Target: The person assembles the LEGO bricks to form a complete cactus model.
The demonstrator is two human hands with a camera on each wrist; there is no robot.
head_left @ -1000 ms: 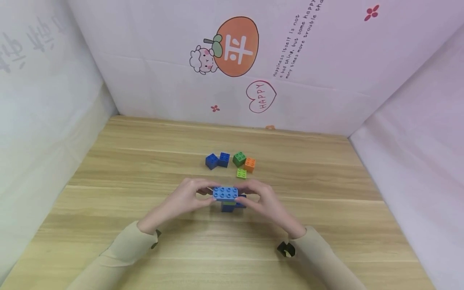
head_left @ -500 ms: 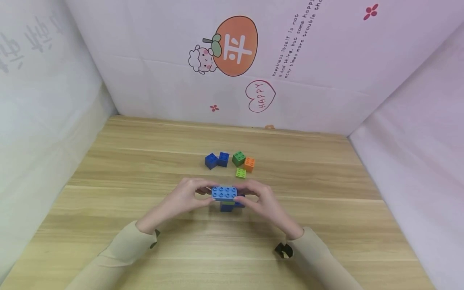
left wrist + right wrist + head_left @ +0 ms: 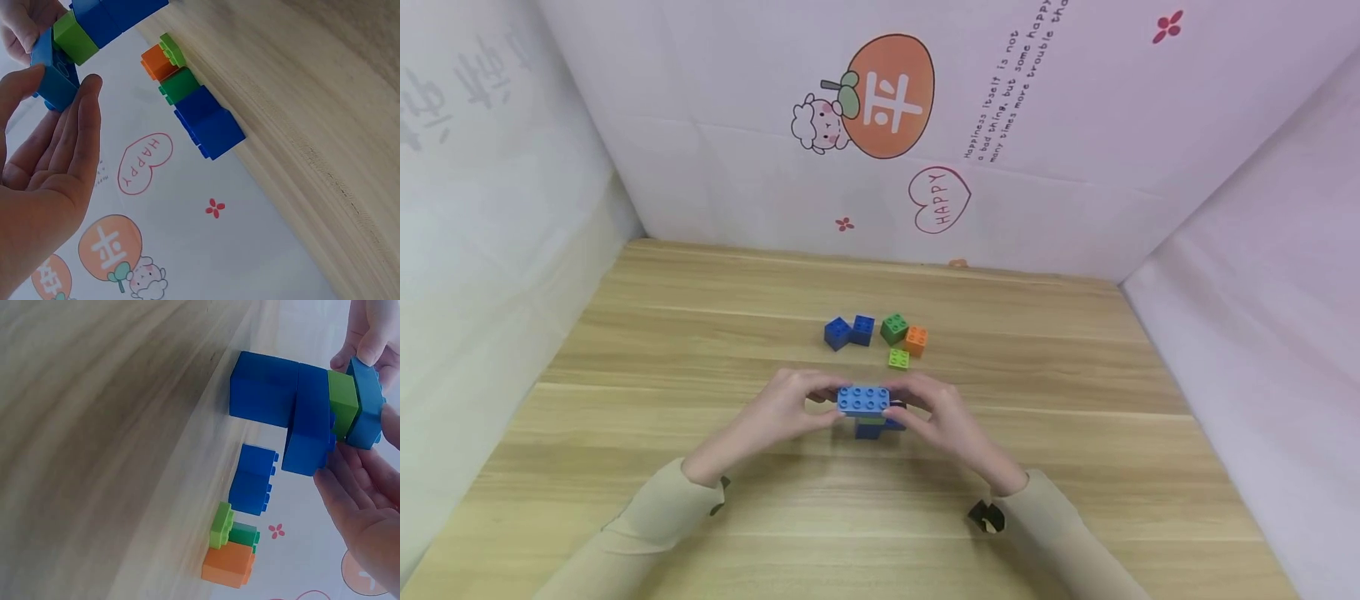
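Observation:
A light blue building brick (image 3: pixel 863 401) with two rows of studs tops a small stack. My left hand (image 3: pixel 790 406) pinches its left end between thumb and fingers, and my right hand (image 3: pixel 936 410) pinches the right end. Directly beneath, the right wrist view shows a light green brick (image 3: pixel 343 403). Under that comes a longer dark blue brick (image 3: pixel 309 419), which juts out to the right in the head view. A dark blue base brick (image 3: pixel 264 387) stands at the bottom, on the wooden table (image 3: pixel 700 333).
Beyond the stack lie two dark blue bricks (image 3: pixel 862 330), a green brick (image 3: pixel 895 328), an orange brick (image 3: pixel 917 340) and a thin lime-green brick (image 3: pixel 898 358). A white printed cloth (image 3: pixel 737 167) walls the table's back and sides.

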